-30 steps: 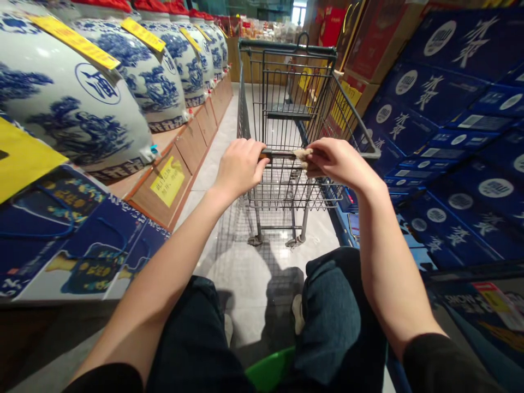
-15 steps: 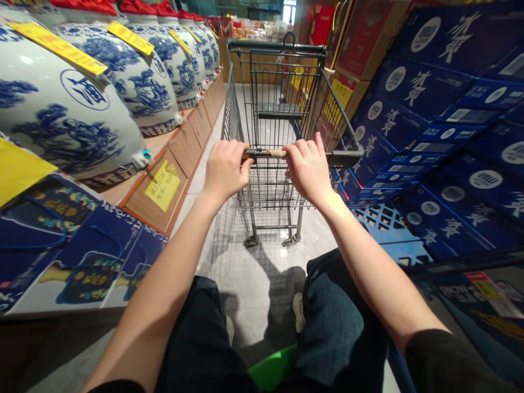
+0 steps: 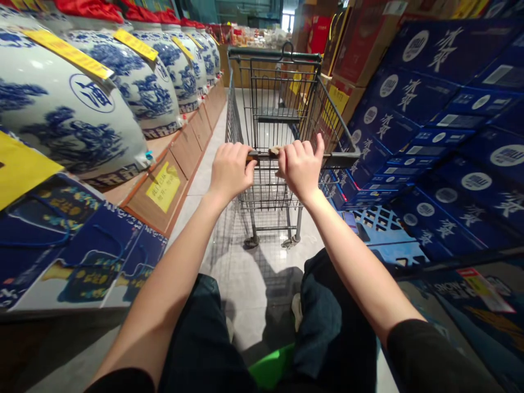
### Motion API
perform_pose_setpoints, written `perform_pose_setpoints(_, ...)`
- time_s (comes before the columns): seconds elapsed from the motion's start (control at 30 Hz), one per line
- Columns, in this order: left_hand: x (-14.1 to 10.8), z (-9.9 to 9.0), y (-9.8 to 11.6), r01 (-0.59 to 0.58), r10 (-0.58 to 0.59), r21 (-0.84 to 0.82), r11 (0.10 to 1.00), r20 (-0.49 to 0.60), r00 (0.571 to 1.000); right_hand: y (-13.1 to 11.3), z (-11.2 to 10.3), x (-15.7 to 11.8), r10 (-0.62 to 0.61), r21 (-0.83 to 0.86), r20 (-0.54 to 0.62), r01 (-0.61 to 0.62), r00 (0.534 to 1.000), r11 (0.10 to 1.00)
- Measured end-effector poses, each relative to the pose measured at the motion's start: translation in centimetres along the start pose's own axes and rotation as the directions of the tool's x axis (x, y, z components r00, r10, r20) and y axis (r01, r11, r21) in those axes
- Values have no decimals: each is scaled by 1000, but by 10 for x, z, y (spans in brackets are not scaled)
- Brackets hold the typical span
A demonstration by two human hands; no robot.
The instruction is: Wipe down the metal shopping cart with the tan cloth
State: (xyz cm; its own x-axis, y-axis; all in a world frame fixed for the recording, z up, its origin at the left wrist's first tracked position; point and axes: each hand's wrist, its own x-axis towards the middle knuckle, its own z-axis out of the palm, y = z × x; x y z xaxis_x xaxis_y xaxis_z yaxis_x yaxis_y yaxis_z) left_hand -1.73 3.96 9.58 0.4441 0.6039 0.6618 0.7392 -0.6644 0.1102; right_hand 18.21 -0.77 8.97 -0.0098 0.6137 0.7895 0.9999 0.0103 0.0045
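Observation:
A dark wire shopping cart [image 3: 272, 202] stands in front of me, its basket holding nothing that I can make out. My left hand [image 3: 231, 170] is wrapped over the left part of the cart's handle [image 3: 341, 159]. Right of the middle, my right hand [image 3: 301, 168] grips the same bar, its little finger raised. A small piece of beige material [image 3: 274, 151] shows on the bar between the two hands, against the right thumb side. Its nature is unclear.
Blue-and-white jars [image 3: 82, 114] with red cloth tops line a wooden ledge [image 3: 164, 196] at left, above blue gift bags [image 3: 88, 240]. Stacked blue cartons [image 3: 409, 98] rise at right by a blue plastic pallet [image 3: 382, 226]. Something green [image 3: 272, 365] shows between my legs.
My right hand has shifted slightly left along the handle, nearer my left hand, and the beige piece looks bunched up. Both hands still grip the bar.

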Motion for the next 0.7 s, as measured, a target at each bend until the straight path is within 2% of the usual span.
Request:
perform_pose_setpoints(0.13, 0, -3, 0, 3, -2, -12, 1000, 37, 999, 34, -5, 6, 154, -10, -44, -155, 987, 988)
perform_pose_setpoints(0.2, 0, -3, 3, 9, -8, -17, 1000, 43, 999, 40, -7, 7, 220, -12, -47, -221, 974, 975)
perform_pose_setpoints(0.27, 0, -2, 7, 16, -16, -13, 1000, 33, 999, 27, -8, 9, 216, -8, -15, -216, 976, 976)
perform_pose_setpoints(0.4, 0, -1, 7, 22, -22, 0, 1000, 8, 1000, -23, -5, 14, 76, 60, 82, -81, 994, 995)
perform_pose_setpoints(0.47, 0, -2, 5, 19, -19, -6, 1000, 18, 1000, -30, -5, 17, 42, 106, 101, -53, 994, 993)
perform_pose_setpoints(0.53, -1, -4, 3, 10, -9, -17, 1000, 37, 999, -19, -7, 17, 57, 135, 95, -69, 994, 988)
perform_pose_setpoints(0.63, -2, -6, 6, -7, 9, -34, 999, 47, 999, 14, -10, 15, 139, 139, 58, -146, 989, 979)
perform_pose_setpoints(0.7, -2, -5, 12, -6, 7, -36, 999, 44, 999, 25, -11, 14, 183, 133, 29, -185, 983, 974)
